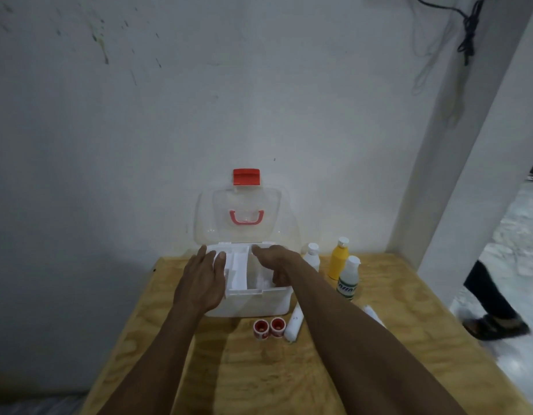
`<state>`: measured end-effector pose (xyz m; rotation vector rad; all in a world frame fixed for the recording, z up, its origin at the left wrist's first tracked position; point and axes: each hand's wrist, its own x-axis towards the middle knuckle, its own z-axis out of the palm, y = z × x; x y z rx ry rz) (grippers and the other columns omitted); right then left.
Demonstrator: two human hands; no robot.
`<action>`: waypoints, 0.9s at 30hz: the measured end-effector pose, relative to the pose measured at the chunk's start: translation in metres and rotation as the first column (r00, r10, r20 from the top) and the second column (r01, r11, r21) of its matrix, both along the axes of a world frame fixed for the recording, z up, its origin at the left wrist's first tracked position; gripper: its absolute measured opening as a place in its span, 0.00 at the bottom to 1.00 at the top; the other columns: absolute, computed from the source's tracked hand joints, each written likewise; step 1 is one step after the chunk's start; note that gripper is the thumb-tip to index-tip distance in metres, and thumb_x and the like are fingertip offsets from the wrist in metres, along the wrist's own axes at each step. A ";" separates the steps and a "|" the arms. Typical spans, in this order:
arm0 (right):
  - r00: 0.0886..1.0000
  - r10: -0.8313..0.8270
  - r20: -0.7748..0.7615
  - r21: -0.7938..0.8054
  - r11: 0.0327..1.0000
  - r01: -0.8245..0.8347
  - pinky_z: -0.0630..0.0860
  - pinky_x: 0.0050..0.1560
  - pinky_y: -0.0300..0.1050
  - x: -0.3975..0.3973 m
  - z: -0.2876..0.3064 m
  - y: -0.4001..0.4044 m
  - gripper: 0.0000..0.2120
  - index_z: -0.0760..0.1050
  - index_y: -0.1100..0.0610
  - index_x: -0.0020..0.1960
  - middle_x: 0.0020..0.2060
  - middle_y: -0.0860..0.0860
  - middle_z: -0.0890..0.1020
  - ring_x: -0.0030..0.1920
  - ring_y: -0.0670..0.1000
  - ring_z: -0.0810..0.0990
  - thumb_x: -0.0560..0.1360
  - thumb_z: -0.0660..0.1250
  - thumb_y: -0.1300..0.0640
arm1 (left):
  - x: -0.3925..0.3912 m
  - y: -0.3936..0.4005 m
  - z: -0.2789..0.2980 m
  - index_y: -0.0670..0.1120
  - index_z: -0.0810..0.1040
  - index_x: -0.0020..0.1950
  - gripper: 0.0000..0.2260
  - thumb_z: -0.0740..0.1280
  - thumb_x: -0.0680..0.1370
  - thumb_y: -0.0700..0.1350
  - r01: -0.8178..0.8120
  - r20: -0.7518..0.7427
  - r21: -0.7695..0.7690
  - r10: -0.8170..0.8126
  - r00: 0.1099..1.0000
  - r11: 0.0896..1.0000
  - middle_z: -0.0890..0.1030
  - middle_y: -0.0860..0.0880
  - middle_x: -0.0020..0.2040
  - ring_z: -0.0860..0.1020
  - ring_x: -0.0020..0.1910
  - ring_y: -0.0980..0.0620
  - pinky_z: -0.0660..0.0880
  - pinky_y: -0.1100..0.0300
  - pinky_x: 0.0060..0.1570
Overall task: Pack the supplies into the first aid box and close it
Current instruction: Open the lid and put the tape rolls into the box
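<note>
No text can be read with certainty. A green-lettered label is seen on the clear bottle (348, 278), but its letters are too blurred to be made out. No writing is discernible on the yellow bottle (338, 260), the white bottle (312, 257) or the red tape rolls (269, 327).

Right hand (275, 262) reaching into the first aid box (253, 299), fingertips hiding behind the rim, forearm covering part of a white roll (374, 316), green-labelled bottle (348, 280) print blurring past reading, passer-by's leg (487, 298) being cut off.
</note>
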<state>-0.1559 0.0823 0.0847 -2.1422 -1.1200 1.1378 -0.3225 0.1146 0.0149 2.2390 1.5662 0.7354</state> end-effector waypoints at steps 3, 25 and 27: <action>0.982 -0.085 -0.169 -0.037 0.996 0.080 0.71 0.68 0.56 -0.002 -0.007 0.005 0.34 0.58 0.57 0.76 0.72 0.60 0.68 0.68 0.64 0.72 0.79 0.53 0.36 | 0.001 0.002 -0.001 0.47 0.65 0.75 0.28 0.42 0.81 0.58 0.000 0.000 -0.017 0.000 1.000 1.000 0.62 0.46 0.78 0.57 0.78 0.48 0.56 0.48 0.76; 0.834 -0.119 -0.539 -0.040 0.993 0.115 0.76 0.62 0.56 -0.018 -0.027 0.029 0.31 0.63 0.57 0.71 0.61 0.60 0.78 0.58 0.62 0.79 0.78 0.55 0.35 | 0.001 0.007 -0.005 0.47 0.65 0.75 0.30 0.41 0.81 0.59 -0.007 0.019 -0.017 0.007 1.000 1.000 0.63 0.46 0.78 0.58 0.78 0.48 0.57 0.48 0.76; 0.832 -0.112 -0.543 -0.045 0.993 0.105 0.77 0.62 0.56 -0.018 -0.027 0.030 0.31 0.62 0.56 0.71 0.61 0.60 0.78 0.58 0.62 0.80 0.78 0.55 0.35 | 0.001 0.006 -0.003 0.47 0.65 0.75 0.28 0.43 0.82 0.58 -0.009 0.022 -0.025 0.009 1.000 1.000 0.63 0.46 0.78 0.58 0.78 0.48 0.57 0.48 0.76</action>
